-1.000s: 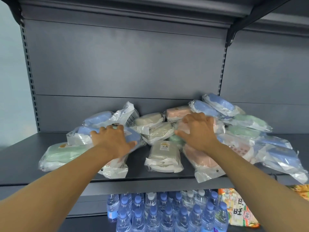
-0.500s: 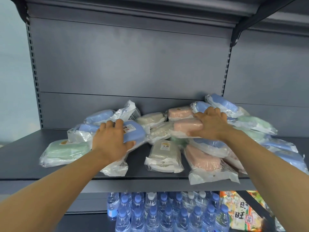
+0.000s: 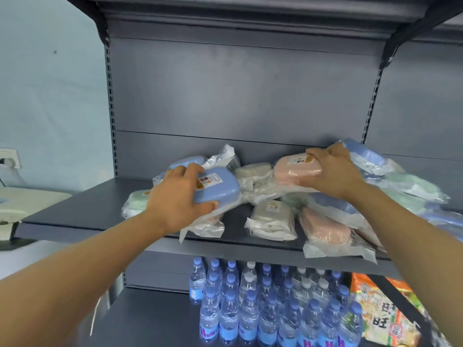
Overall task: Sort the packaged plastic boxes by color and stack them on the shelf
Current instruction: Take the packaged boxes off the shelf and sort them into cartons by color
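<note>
Near the shelf's (image 3: 75, 219) front edge, the left hand (image 3: 175, 204) grips a bagged blue box (image 3: 218, 187); farther back, mid-shelf, the right hand (image 3: 333, 174) clasps a pink box (image 3: 293, 171); both look light, rigid, slippery-wrapped; best held across the sides.

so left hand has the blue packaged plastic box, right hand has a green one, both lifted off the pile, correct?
Not quite. In the head view the right hand grips a pink packaged plastic box, not a green one. The rest stands: the left hand holds the blue packaged plastic box, both raised off the pile.
</note>
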{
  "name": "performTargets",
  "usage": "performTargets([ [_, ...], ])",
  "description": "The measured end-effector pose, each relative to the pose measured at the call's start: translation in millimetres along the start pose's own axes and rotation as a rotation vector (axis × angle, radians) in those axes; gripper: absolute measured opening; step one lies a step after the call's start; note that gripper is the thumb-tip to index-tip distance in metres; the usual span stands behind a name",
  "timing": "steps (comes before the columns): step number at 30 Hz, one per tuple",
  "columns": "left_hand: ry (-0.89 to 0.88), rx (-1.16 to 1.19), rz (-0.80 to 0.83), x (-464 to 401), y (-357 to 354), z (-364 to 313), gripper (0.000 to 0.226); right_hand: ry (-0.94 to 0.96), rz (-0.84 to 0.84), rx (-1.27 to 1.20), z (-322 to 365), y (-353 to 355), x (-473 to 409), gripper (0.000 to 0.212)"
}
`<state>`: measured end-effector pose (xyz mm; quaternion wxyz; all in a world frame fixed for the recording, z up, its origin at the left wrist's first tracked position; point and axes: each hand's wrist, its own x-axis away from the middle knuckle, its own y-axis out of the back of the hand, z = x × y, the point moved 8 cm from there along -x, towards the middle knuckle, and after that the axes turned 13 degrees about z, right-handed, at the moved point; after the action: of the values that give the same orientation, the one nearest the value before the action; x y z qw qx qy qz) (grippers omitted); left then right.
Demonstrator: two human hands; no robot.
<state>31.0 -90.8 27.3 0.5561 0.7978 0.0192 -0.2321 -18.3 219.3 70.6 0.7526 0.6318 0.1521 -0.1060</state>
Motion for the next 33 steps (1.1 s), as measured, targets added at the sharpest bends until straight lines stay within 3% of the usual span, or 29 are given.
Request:
performTargets([
  [8,-0.011,0.094,0.040,95.0,24.6,28.5,0.070,0.068,-0.064,-0.163,79.8,9.2,119.4,0.078],
  [13,-0.029,0.158,0.204,171.0,-13.8,75.0,0.076,0.025,0.091,-0.200,115.9,-54.9,210.6,0.075],
  [17,-0.051,0.169,0.398,229.0,-78.5,115.8,0.073,-0.071,0.259,-0.157,128.4,-139.7,274.7,0.074],
  [21,-0.017,0.206,0.654,284.3,-156.8,151.9,0.085,-0.175,0.476,-0.112,125.6,-231.2,327.4,0.074],
  [28,0.034,0.319,0.961,400.6,-307.1,190.8,0.077,-0.273,0.790,-0.075,106.7,-382.5,416.6,0.074],
  [33,0.114,0.250,1.098,481.2,-417.8,222.5,0.078,-0.301,0.948,-0.146,86.0,-487.1,474.4,0.074],
])
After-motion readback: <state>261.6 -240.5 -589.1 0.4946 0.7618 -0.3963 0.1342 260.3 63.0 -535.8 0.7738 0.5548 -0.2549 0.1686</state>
